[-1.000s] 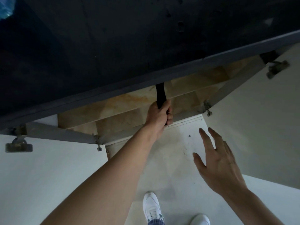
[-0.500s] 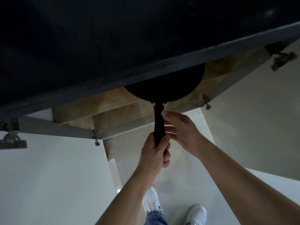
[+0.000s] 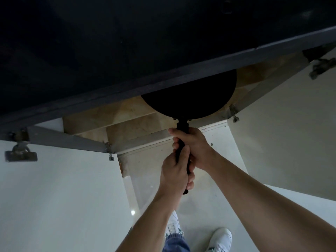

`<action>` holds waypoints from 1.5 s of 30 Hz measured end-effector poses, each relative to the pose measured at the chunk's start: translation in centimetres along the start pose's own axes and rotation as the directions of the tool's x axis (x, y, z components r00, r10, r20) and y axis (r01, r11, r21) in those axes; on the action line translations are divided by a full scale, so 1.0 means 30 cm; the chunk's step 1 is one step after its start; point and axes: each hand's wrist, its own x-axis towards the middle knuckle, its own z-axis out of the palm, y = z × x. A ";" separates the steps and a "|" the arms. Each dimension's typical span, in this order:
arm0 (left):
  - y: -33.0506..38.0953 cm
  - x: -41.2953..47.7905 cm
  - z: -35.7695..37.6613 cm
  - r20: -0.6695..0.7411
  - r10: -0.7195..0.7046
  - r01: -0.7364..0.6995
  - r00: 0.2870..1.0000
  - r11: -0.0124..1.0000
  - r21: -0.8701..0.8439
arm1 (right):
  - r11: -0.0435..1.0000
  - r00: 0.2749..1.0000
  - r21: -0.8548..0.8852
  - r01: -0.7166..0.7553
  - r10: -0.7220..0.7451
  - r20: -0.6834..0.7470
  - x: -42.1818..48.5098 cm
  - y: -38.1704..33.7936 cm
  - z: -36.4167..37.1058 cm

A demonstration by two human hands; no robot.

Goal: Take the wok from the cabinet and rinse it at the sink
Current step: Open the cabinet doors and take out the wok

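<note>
Under the counter (image 3: 163,84) edge, wok (image 3: 190,99) partly in view at the open cabinet (image 3: 131,124).
Right hand (image 3: 197,148) grips the black handle (image 3: 182,124) nearest the pan; left hand (image 3: 173,171) grips just behind it.

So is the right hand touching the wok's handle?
Touching. The head view shows the right hand gripping the wok handle, just ahead of the left hand.

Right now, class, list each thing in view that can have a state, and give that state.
wok: partly out of the cabinet, bowl half hidden under the countertop, held by its handle.
left cabinet door: open.
right cabinet door: open.
left hand: grips the handle near its end.
right hand: grips the handle nearer the bowl.
</note>
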 end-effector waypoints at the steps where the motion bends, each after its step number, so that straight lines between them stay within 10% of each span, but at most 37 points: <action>1: -0.011 -0.014 0.006 -0.011 0.011 -0.011 1.000 1.000 0.008 | 1.000 1.000 0.008 -0.001 0.001 -0.001 -0.018 0.004 -0.002; 27: -0.316 -1.208 0.173 0.010 -0.097 0.085 0.995 0.910 0.406 | 0.966 0.970 0.260 -0.017 0.079 -0.231 -1.291 0.234 0.016; 45: -0.007 -1.494 0.506 0.384 0.239 -0.397 0.892 0.819 0.413 | 0.843 0.908 0.385 0.376 -0.254 -0.332 -1.677 -0.232 -0.086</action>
